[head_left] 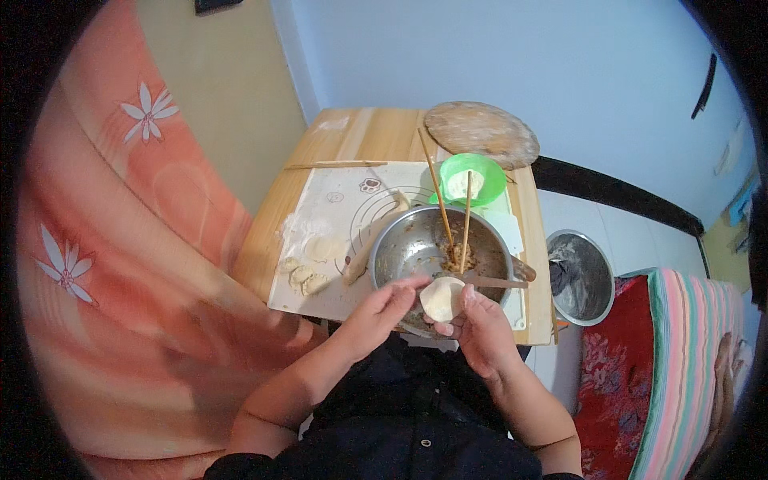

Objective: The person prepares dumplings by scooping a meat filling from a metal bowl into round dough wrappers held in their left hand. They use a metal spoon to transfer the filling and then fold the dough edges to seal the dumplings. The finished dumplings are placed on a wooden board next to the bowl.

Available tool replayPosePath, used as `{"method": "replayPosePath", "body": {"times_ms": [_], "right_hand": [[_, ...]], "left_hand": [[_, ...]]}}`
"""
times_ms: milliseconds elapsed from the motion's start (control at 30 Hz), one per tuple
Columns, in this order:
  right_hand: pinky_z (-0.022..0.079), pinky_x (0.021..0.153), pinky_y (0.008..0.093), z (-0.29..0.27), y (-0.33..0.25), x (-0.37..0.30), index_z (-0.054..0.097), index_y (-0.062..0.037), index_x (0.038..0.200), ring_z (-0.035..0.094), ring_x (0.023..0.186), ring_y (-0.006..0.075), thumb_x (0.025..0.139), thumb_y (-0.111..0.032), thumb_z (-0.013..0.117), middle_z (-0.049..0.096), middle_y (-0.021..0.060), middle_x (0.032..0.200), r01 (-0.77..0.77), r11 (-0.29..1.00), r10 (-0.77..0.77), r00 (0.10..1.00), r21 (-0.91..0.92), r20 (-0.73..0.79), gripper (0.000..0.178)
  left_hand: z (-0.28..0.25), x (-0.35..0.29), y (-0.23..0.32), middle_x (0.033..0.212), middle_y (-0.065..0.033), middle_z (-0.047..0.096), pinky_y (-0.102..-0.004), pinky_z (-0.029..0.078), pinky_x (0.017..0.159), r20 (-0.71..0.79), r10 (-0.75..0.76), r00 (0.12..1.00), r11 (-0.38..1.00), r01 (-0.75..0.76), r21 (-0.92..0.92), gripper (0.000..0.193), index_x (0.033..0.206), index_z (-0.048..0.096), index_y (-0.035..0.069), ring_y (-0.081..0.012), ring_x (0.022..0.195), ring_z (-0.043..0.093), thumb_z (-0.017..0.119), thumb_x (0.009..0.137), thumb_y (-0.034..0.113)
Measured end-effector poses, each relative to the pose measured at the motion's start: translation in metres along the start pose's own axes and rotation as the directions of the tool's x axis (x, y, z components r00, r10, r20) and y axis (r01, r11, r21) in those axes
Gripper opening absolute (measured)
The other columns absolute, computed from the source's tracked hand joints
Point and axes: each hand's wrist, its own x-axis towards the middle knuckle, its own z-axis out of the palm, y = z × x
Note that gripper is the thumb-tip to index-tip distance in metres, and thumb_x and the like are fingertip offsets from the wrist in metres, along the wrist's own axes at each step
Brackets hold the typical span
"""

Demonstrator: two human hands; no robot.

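Note:
A round, pale dough wrapper (441, 299) is pinched by my right hand (485, 334), thumb on its right edge and fingers beneath. My left hand (382, 314) is just left of the wrapper, thumb and fingers apart; its fingertips are blurred and hold nothing visible. Behind both hands stands a large steel bowl (398, 248) with brownish filling (459, 258) inside. Two chopsticks (467, 210) stand up in the filling. A flat wooden stick (500, 282) lies across the bowl's near right side. Folded dumplings (307, 281) and a flat dough round (322, 248) rest to the left.
A floury white mat (336, 210) covers much of the wooden table (272, 232). Dough strips (358, 266) lie beside the bowl. Beyond it are a green bowl (497, 182) holding white flour and a round board (483, 134). A metal pot (598, 304) stands at right; a curtain (144, 320) hangs left.

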Motion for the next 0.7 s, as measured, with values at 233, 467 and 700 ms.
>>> {"method": "replayPosePath", "body": {"times_ms": [233, 467, 700], "right_hand": [[0.054, 0.072, 0.0303, -0.005, 0.009, 0.002, 0.059, 0.0026, 0.107, 0.064, 0.078, 0.0165, 0.098, -0.031, 0.046, 0.065, 0.0096, 0.092, 0.126, 0.968, -0.14, 0.989, -0.218, -0.048, 0.037], [0.055, 0.064, 0.0312, -0.016, 0.004, -0.001, 0.057, 0.0041, 0.112, 0.066, 0.076, 0.0201, 0.098, -0.033, 0.043, 0.066, 0.0133, 0.092, 0.142, 0.907, -0.14, 0.99, -0.396, 0.034, 0.042], [0.052, 0.064, 0.0243, -0.073, -0.037, -0.012, 0.058, -0.0131, 0.119, 0.058, 0.092, 0.0166, 0.094, -0.012, 0.053, 0.053, 0.012, 0.122, 0.154, -0.047, -0.611, 0.777, -0.987, 0.151, 0.026]], "left_hand": [[0.038, -0.005, -0.002, 0.109, -0.0048, 0.057, -0.0279, 0.045, 0.088, 0.091, -0.139, 0.986, 0.853, 0.166, -0.495, 0.044, 0.124, 0.049, 0.0, -0.0127, 0.095, 0.056, 0.039, 0.1, 0.036], [0.029, 0.007, -0.005, 0.128, -0.0147, 0.052, -0.0365, 0.043, 0.097, -0.064, -0.14, 0.988, 0.81, 0.077, -0.581, 0.042, 0.127, 0.044, -0.004, -0.0231, 0.114, 0.053, 0.04, 0.099, 0.028], [-0.028, -0.012, -0.003, 0.13, -0.0184, 0.05, -0.0343, 0.044, 0.098, -0.229, -0.151, 0.962, 0.818, -0.008, -0.576, 0.044, 0.127, 0.043, -0.003, -0.025, 0.113, 0.055, 0.044, 0.097, 0.029]]}}
